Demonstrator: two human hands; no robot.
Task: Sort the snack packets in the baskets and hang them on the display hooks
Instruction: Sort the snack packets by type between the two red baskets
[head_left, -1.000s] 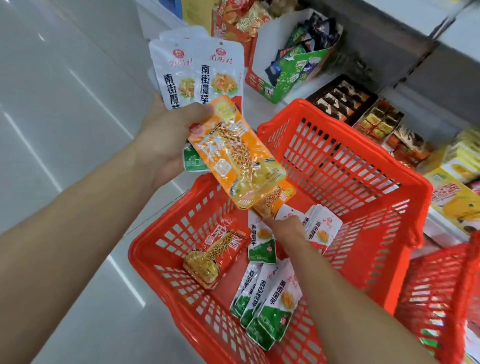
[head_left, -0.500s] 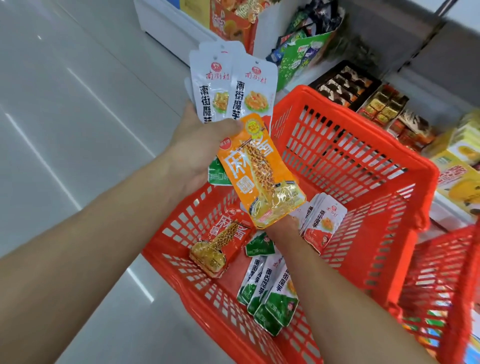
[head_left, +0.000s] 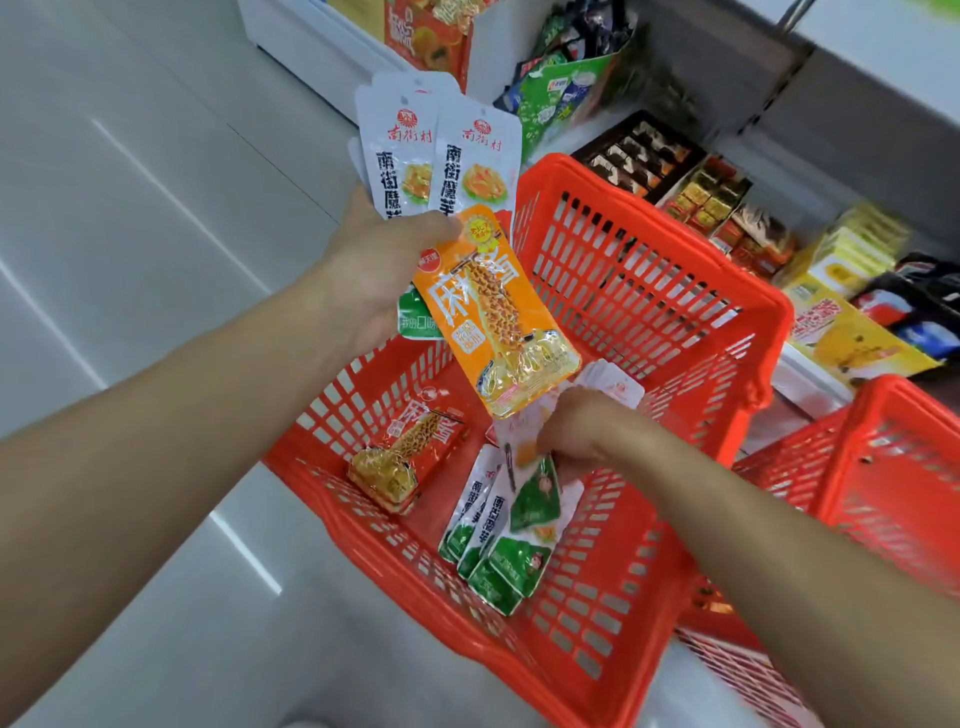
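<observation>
My left hand (head_left: 379, 265) is closed around a fan of white-and-green packets (head_left: 441, 156), with the thumb clamping one orange packet (head_left: 498, 322) on top of them, all held above the far left corner of the red basket (head_left: 675, 249). My right hand (head_left: 576, 431) is down inside the basket, near its middle, gripping a green-and-white packet (head_left: 535, 499) just above the pile of green packets (head_left: 493, 561) by the near edge. A red packet (head_left: 410, 457) lies against the left wall. The risk I see is the orange packet. Only its top end sits under the thumb, so easing that grip to take another packet could let it slide back into the basket, or the fan could splay and mix the kinds. The white packets stand upright, hang-hole ends up and away from me. The orange one's long axis slants from the thumb down to the right, clear window end lowest.
</observation>
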